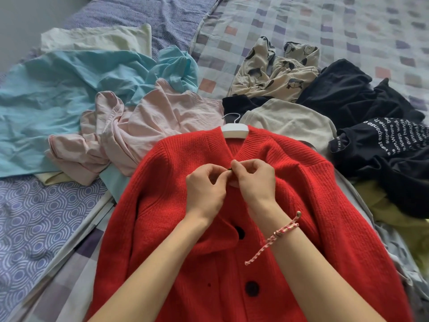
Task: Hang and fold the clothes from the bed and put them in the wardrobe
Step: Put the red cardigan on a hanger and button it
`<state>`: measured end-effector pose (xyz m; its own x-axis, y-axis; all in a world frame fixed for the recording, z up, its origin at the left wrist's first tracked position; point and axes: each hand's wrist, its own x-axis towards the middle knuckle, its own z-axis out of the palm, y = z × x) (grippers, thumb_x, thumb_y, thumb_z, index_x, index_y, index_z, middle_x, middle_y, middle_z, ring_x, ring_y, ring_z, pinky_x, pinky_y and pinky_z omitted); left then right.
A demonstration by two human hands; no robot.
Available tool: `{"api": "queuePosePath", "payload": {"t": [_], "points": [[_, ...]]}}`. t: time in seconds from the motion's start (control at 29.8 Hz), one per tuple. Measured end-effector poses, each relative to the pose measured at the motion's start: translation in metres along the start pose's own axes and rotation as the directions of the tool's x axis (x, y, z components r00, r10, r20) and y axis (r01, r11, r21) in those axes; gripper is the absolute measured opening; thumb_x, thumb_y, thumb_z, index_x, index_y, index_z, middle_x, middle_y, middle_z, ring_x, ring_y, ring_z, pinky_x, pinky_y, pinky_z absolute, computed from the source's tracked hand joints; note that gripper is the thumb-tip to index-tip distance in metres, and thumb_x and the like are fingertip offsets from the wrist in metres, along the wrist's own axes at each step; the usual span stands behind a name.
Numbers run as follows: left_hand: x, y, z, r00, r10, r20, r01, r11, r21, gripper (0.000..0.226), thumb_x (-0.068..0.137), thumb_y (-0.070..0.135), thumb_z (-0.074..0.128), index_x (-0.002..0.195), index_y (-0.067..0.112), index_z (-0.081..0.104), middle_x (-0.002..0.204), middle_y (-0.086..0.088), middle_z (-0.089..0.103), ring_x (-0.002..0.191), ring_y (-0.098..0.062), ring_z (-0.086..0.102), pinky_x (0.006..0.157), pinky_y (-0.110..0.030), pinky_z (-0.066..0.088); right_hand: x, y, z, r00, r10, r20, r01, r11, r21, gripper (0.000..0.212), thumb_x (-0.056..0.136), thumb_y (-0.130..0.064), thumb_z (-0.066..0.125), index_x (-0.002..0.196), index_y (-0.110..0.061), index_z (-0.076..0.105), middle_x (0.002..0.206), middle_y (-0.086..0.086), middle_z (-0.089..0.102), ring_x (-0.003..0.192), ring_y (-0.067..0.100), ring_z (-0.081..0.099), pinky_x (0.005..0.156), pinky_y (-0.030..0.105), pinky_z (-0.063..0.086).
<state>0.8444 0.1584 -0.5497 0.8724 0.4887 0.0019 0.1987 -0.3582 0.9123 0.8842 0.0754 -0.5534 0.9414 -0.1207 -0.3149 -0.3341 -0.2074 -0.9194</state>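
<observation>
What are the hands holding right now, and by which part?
Left hand and right hand both pinch the red knitted cardigan at its front edges just below the V-neck, around the small dark top button.

One red knitted cardigan [301,217] centre frame, one white plastic hanger [235,130] at its neck. Two round black buttons [251,290] showing, lower centre. Two hands: left hand [205,189], right hand [254,180]. One crumpled pink shirt [139,129] left, one cream penguin-print garment [276,73] upper right.

Soft, even daylight, brightest on the checked bedspread [336,26] toward 1 o'clock; shadows faint. Wide-angle bending stretches the frame at 5 and 7 o'clock; edges slightly blurred
</observation>
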Motion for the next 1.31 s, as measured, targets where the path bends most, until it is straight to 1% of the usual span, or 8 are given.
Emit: {"api": "queuePosePath", "payload": {"t": [0.34, 0.44, 0.57, 0.74, 0.91, 1.04, 1.14, 1.31], "points": [[0.014, 0.001, -0.001, 0.907, -0.408, 0.106, 0.410, 0.796, -0.445, 0.015, 0.089, 0.008, 0.060, 0.075, 0.015, 0.060, 0.068, -0.002, 0.059, 0.051, 0.000, 0.053, 0.048, -0.010, 0.043, 0.002, 0.002, -0.009, 0.995, -0.073, 0.060, 0.077, 0.995, -0.063, 0.018, 0.088, -0.015, 0.062, 0.072, -0.020, 0.056, 0.068, 0.002, 0.065, 0.057, 0.011, 0.060, 0.061, 0.032, 0.053], [0.000, -0.008, -0.006, 0.977, -0.213, -0.014, 0.210, 0.971, -0.111, 0.006, 0.088, 0.019, 0.062, 0.087, 0.019, 0.056, 0.088, -0.005, 0.059, 0.071, -0.014, 0.059, 0.069, -0.023, 0.050, -0.013, 0.006, -0.034, 0.990, -0.121, 0.077, 0.124, 0.991, -0.040, 0.016, 0.090, -0.012, 0.058, 0.076, -0.019, 0.057, 0.067, 0.000, 0.065, 0.050, 0.004, 0.054, 0.053, 0.022, 0.046], [-0.058, -0.014, 0.006, 0.994, -0.113, 0.003, 0.109, 0.967, 0.229, 0.047, 0.073, 0.021, 0.075, 0.111, 0.010, 0.049, 0.107, -0.003, 0.043, 0.099, -0.021, 0.050, 0.091, -0.024, 0.036, -0.043, 0.029, -0.057, 0.937, -0.035, 0.347, 0.112, 0.973, -0.203, 0.022, 0.086, 0.000, 0.057, 0.076, -0.018, 0.062, 0.067, 0.001, 0.065, 0.051, 0.004, 0.056, 0.053, 0.019, 0.044], [-0.088, -0.026, 0.021, 0.961, -0.277, -0.012, 0.253, 0.855, 0.453, 0.052, 0.076, 0.013, 0.065, 0.123, 0.002, 0.046, 0.121, -0.014, 0.047, 0.115, -0.032, 0.047, 0.095, -0.038, 0.038, -0.053, 0.054, -0.060, 0.898, -0.099, 0.428, 0.340, 0.774, -0.534, 0.028, 0.087, 0.003, 0.052, 0.102, -0.016, 0.066, 0.083, -0.006, 0.050, 0.069, -0.003, 0.049, 0.075, 0.014, 0.039], [-0.089, -0.028, 0.008, 0.933, -0.345, -0.105, 0.360, 0.902, 0.239, 0.012, 0.090, 0.013, 0.056, 0.097, 0.007, 0.062, 0.094, -0.009, 0.068, 0.092, -0.028, 0.061, 0.073, -0.028, 0.037, -0.059, 0.057, -0.051, 0.827, -0.159, 0.539, 0.511, 0.613, -0.603, 0.018, 0.089, -0.017, 0.058, 0.107, -0.021, 0.060, 0.097, -0.003, 0.048, 0.087, 0.011, 0.053, 0.081, 0.030, 0.044], [-0.099, -0.029, -0.011, 0.922, -0.384, -0.054, 0.384, 0.923, -0.025, 0.011, 0.086, 0.011, 0.063, 0.078, 0.018, 0.065, 0.071, 0.012, 0.065, 0.064, 0.004, 0.059, 0.060, -0.006, 0.037, -0.064, 0.061, -0.046, 0.822, -0.062, 0.566, 0.542, 0.394, -0.743, 0.026, 0.091, -0.029, 0.055, 0.112, -0.014, 0.048, 0.113, 0.004, 0.045, 0.105, 0.023, 0.052, 0.084, 0.033, 0.041], [-0.103, -0.034, -0.016, 0.942, -0.335, 0.008, 0.334, 0.937, -0.101, 0.020, 0.083, 0.005, 0.065, 0.076, 0.024, 0.064, 0.073, 0.007, 0.068, 0.068, 0.001, 0.061, 0.068, -0.008, 0.044, -0.064, 0.062, -0.048, 0.828, -0.102, 0.552, 0.532, 0.455, -0.714, 0.016, 0.090, -0.026, 0.058, 0.098, -0.014, 0.051, 0.104, 0.002, 0.053, 0.097, 0.020, 0.055, 0.077, 0.030, 0.040], [-0.107, -0.030, -0.009, 0.964, -0.267, -0.009, 0.267, 0.963, -0.036, 0.028, 0.079, 0.000, 0.064, 0.074, 0.027, 0.062, 0.080, -0.003, 0.066, 0.072, -0.010, 0.061, 0.068, -0.010, 0.043, -0.069, 0.050, -0.060, 0.922, 0.069, 0.381, 0.014, 0.978, -0.210, 0.016, 0.080, -0.009, 0.071, 0.072, -0.014, 0.058, 0.060, 0.000, 0.063, 0.050, 0.011, 0.058, 0.050, 0.022, 0.047]]}}
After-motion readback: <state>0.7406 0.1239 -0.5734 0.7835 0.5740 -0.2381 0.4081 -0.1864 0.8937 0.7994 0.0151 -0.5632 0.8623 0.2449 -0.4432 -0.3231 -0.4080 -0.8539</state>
